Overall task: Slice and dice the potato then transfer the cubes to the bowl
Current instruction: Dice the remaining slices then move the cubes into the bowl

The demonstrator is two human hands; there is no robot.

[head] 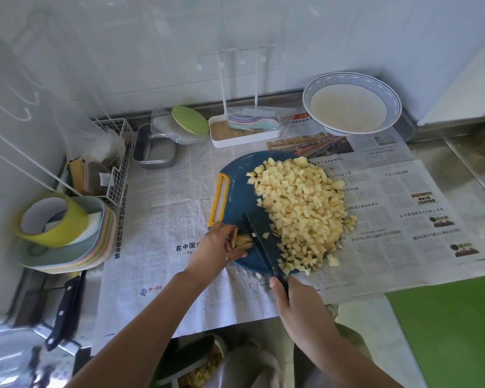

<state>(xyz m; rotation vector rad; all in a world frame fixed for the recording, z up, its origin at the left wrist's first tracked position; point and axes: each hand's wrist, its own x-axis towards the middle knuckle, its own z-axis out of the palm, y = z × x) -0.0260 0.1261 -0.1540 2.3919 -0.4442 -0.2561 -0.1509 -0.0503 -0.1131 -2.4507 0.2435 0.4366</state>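
A large heap of pale yellow potato cubes (300, 208) covers the right half of a round blue cutting board (237, 191) with a yellow handle slot. At the board's near left edge, my left hand (217, 247) pinches a small bundle of potato strips (242, 240). My right hand (297, 301) grips the handle of a dark-bladed knife (259, 242); its blade lies across the board just right of the strips. A white bowl with a blue rim (352, 103) stands at the back right.
Newspaper (157, 219) covers the counter. At the left are a stack of pastel plates with a tape roll (53, 217), a wire basket (115, 163), a metal tin (154, 148) and a second knife (65, 306). A white tray (245, 130) stands behind the board. A green surface (454, 331) lies near right.
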